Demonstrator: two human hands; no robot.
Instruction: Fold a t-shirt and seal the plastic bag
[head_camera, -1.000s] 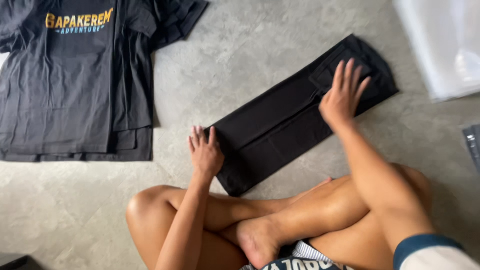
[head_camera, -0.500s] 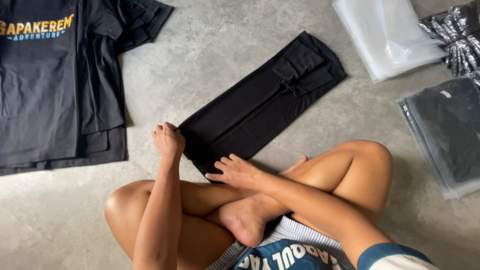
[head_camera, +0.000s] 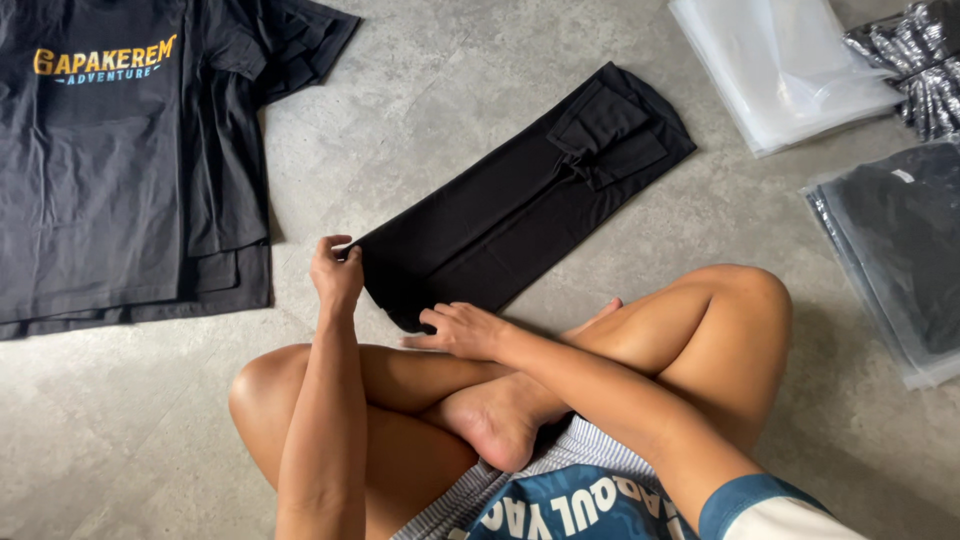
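A black T-shirt (head_camera: 520, 200), folded into a long narrow strip, lies at an angle on the grey concrete floor in front of my crossed legs. My left hand (head_camera: 335, 272) pinches the near left corner of the strip. At the near right corner, my right hand (head_camera: 462, 328) grips the hem with its fingers curled on the fabric. The strip's far end, with the sleeves folded in, points to the upper right.
A stack of black T-shirts (head_camera: 110, 160) with a yellow print lies spread at the upper left. Clear plastic bags (head_camera: 780, 65) lie at the upper right. A bagged black shirt (head_camera: 890, 250) rests at the right edge, with dark crinkled bags (head_camera: 920, 60) beyond it.
My right hand came back from the strip's far end to its near edge. Both hands went from pressing flat on the fabric to gripping its near corners.
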